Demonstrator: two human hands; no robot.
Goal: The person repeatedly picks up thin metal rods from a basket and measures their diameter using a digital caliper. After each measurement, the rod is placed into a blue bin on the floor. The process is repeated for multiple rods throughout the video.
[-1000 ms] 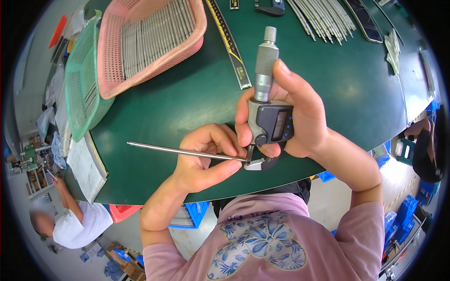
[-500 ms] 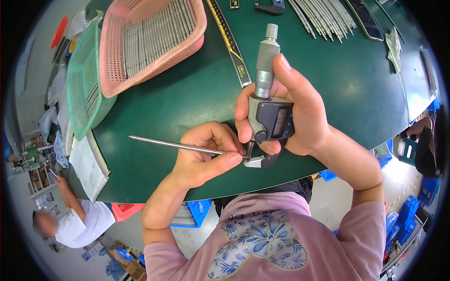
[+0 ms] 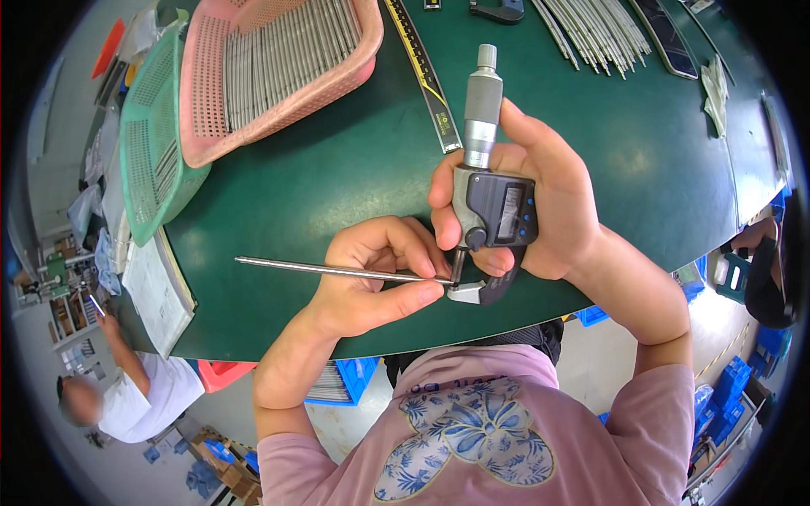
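My left hand (image 3: 371,274) pinches a thin metal rod (image 3: 312,267) between thumb and fingers. The rod points left, and its right end sits at the jaws of a digital micrometer (image 3: 499,211). Whether both jaws touch the rod I cannot tell. My right hand (image 3: 557,194) is wrapped round the micrometer's dark frame, its display facing up. The grey thimble (image 3: 483,97) points away from me, beside my raised right thumb. Under both hands lies the green tabletop (image 3: 278,211).
A pink basket (image 3: 198,139) of metal rods overlaps a green basket (image 3: 148,202) at the left. Beyond are a steel ruler (image 3: 430,88), loose rods (image 3: 595,38), a phone (image 3: 666,42) and another micrometer (image 3: 499,10). A seated person (image 3: 143,396) is at far left.
Both hands, with the rod and micrometer, have shifted slightly right. The micrometer has turned a little, so its thimble stands more upright in view. The rod's tip stays at the jaws.
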